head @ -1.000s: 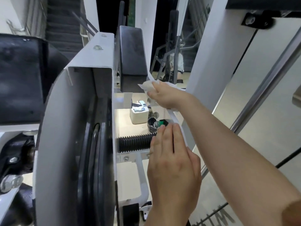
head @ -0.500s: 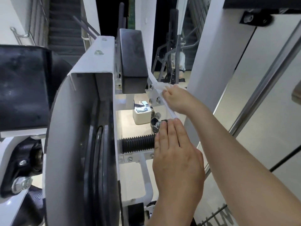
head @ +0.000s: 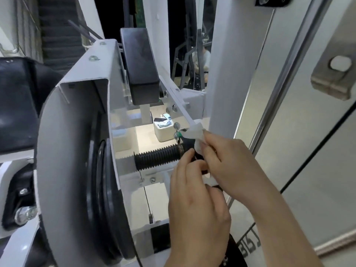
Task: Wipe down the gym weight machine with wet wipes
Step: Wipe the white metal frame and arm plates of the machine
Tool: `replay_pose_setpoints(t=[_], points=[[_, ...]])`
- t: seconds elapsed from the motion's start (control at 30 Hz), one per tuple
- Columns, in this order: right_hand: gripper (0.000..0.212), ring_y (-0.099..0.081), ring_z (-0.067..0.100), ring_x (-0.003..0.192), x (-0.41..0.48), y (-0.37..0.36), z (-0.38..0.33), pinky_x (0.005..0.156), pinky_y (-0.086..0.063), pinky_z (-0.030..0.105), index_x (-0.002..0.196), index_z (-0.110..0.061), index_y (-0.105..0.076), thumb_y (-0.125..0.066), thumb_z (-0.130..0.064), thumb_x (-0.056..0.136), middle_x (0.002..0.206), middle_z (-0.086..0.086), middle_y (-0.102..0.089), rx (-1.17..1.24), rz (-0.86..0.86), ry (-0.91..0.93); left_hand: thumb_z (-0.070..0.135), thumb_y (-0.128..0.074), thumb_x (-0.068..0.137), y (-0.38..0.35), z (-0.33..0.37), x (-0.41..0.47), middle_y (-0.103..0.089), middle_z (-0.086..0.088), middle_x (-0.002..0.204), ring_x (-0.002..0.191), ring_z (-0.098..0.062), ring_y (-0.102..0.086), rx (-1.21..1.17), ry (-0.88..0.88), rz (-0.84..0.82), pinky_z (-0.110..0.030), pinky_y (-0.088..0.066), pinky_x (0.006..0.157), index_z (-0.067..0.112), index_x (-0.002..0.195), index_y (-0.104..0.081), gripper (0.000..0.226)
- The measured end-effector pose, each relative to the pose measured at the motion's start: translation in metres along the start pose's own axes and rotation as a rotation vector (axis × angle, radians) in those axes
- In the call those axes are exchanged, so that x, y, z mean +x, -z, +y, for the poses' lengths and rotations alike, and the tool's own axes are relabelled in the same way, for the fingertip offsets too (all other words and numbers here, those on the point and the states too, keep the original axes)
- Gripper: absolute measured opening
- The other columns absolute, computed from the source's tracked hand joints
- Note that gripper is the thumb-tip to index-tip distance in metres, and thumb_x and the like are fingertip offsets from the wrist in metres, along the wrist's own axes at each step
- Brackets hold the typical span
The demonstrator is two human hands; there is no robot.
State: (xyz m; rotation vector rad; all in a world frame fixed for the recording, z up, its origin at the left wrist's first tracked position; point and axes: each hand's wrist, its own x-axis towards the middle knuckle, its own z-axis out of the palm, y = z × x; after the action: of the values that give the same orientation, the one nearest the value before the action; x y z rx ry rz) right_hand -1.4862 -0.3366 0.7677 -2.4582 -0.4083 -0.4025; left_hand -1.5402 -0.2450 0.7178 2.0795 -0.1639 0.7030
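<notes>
A gym weight machine is seen from above, with two bare hands at work near its middle. A crumpled white wet wipe (head: pixel 195 134) is pinched between the thumb and curled fingers of the right hand (head: pixel 233 166). It is held against a black fitting (head: pixel 187 144) at the right end of a black ribbed sleeve (head: pixel 157 157), just below the lower end of a slanted white bar (head: pixel 178 104). The left hand (head: pixel 196 209) is curled close against the same fitting. It cannot be told whether the fitting or a trailing end of the wipe is gripped by it.

The task is judged to be under way, with this small fitting being wiped now. No wet sheen or dirt line can be made out, so the parts already cleaned cannot be told. Much appears to be left: the large white housing (head: pixel 77 135) on the left, the black wheel (head: pixel 102 199) inside it, and the black pad (head: pixel 140 66) above. A white box (head: pixel 163 132) is seen on the floor beyond.
</notes>
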Motion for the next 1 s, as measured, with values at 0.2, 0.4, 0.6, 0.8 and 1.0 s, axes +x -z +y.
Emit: replay_pose_setpoints(t=[0.2,0.4,0.6,0.8,1.0], points=[[0.027,-0.049,0.014,0.106,-0.032,-0.014,0.008,0.084,-0.047,0.031,0.120,-0.021,-0.061,-0.048,-0.019,0.096,0.112,-0.006,-0.048,-0.022,0.073,0.028,0.025,-0.027,0.083,0.007,0.003,0.007,-0.048,0.009,0.137,0.123,-0.005,-0.047,0.020,-0.067,-0.039,-0.012,-0.037,0.096,0.030,0.133,-0.050,0.055],[0.033,-0.062,0.001,0.095,-0.035,0.001,0.015,0.086,-0.047,0.026,0.119,-0.039,-0.058,-0.050,-0.045,0.088,0.098,-0.012,-0.067,0.691,0.137,-0.345,0.028,-0.032,0.092,0.008,-0.003,0.014,-0.058,0.006,0.107,0.094,-0.012,-0.050,0.245,-0.071,-0.042,-0.015,-0.029,0.078,0.015,0.105,-0.063,0.036],[0.039,-0.051,0.020,0.076,-0.012,-0.023,-0.006,0.066,-0.035,0.031,0.069,-0.025,-0.047,-0.040,-0.043,0.102,0.072,-0.005,-0.053,0.244,0.036,-0.372,0.016,-0.038,0.066,0.015,0.001,0.011,-0.054,-0.005,0.088,0.080,-0.024,-0.047,0.595,-0.142,-0.177,-0.027,-0.037,0.059,0.011,0.097,-0.062,0.039],[0.016,-0.049,0.014,0.074,-0.008,-0.028,-0.013,0.064,-0.030,0.027,0.096,-0.023,-0.062,-0.048,-0.031,0.100,0.083,-0.005,-0.060,0.035,0.218,-0.244,0.020,-0.036,0.071,0.015,-0.005,-0.001,-0.052,-0.010,0.126,0.115,-0.026,-0.045,0.410,-0.090,-0.124,-0.015,-0.029,0.091,0.009,0.128,-0.055,0.061],[0.019,-0.045,0.015,0.072,-0.018,-0.020,-0.013,0.059,-0.031,0.029,0.095,-0.029,-0.064,-0.046,-0.034,0.101,0.078,-0.007,-0.059,-0.050,0.211,-0.215,0.018,-0.026,0.073,0.015,-0.003,-0.011,-0.048,-0.014,0.141,0.131,-0.028,-0.042,0.489,-0.189,-0.162,-0.035,-0.030,0.111,-0.002,0.142,-0.039,0.073]])
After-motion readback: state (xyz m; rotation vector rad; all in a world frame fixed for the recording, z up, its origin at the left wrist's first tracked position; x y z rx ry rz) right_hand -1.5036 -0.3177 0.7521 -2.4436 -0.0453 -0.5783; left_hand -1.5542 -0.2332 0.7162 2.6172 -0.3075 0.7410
